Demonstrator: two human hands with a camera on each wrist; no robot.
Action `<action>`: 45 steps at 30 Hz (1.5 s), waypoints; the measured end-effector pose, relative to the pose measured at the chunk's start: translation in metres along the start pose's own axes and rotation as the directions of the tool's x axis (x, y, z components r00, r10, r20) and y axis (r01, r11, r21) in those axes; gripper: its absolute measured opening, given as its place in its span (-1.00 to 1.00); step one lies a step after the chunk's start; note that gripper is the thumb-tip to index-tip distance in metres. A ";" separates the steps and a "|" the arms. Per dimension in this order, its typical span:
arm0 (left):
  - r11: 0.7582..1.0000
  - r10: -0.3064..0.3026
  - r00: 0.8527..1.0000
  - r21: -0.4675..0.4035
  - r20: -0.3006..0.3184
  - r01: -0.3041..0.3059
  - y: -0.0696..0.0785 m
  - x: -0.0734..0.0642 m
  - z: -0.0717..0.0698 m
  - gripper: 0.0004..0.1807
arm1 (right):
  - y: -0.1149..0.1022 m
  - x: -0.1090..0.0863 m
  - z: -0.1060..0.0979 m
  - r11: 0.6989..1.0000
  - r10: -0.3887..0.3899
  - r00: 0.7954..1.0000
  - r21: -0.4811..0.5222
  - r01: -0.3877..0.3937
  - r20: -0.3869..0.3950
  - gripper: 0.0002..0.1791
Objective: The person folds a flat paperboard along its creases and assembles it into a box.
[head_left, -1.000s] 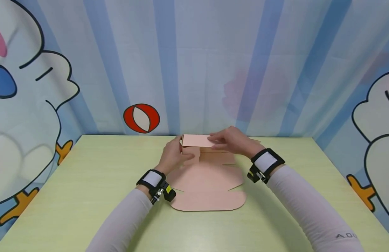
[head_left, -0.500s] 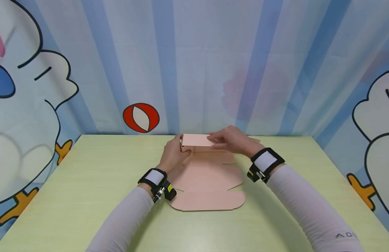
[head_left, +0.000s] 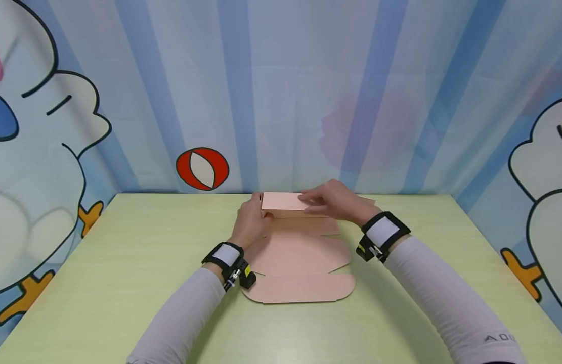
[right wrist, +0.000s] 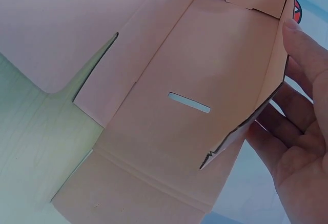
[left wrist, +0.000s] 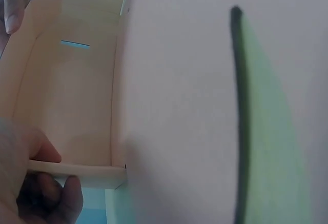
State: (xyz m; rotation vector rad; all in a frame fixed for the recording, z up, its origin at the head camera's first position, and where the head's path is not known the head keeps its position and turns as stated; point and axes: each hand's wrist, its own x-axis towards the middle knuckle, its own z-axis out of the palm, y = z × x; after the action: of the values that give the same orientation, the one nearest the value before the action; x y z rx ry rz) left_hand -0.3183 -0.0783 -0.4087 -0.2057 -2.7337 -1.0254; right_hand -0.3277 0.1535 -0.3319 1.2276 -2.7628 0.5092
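Pinch holds on one part-folded cardboard box (head_left: 299, 253)

Your left grip (head_left: 251, 220) is closed on the box's end wall (left wrist: 97, 175), with digits on both its faces. Your right grip (head_left: 333, 202) holds the long wall (right wrist: 277, 70), thumb at its edge and fingers behind. The box sits right of the head view's centre, its broad panel spread toward the bottom of the frame.

Expect it to be light and fairly stiff, bending readily at the creases, yet easy to kink along thin edges. You would best take it near the corners, beside the fold lines, without squeezing hard mid-panel.

Count one box, one slot (right wrist: 188, 102) in its base, and one end panel (right wrist: 138, 193) folded out at the bottom of the right wrist view. You wear two wristbands, left (head_left: 223, 255) and right (head_left: 383, 232). One pale surface (head_left: 80, 283) carries everything; one striped curtain (head_left: 299, 101) fills the upper frame.
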 end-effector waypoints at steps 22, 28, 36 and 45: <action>1.000 0.005 0.999 -0.002 -0.033 -0.005 0.001 0.000 0.005 -0.55 | 0.002 -0.001 0.002 1.000 0.016 1.000 0.000 -0.016 0.000 -0.55; 0.999 -0.022 0.999 0.028 0.040 0.020 0.006 -0.004 -0.007 -0.42 | 0.001 -0.003 0.001 1.000 0.024 1.000 0.013 -0.024 0.010 -0.57; 0.921 0.263 0.965 0.297 0.008 -0.253 0.025 -0.009 -0.036 -0.39 | 0.000 -0.001 0.003 1.000 0.002 1.000 0.020 -0.002 0.001 -0.57; 0.715 0.524 0.838 0.455 0.153 -0.530 0.041 -0.016 -0.027 -0.89 | 0.004 -0.007 0.009 1.000 0.005 1.000 0.025 -0.005 -0.012 -0.58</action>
State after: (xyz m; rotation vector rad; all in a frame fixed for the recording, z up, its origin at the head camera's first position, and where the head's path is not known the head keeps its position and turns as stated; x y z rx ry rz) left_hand -0.2908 -0.0664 -0.3672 -0.8472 -2.5779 -0.1710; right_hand -0.3256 0.1576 -0.3430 1.2188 -2.7590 0.5513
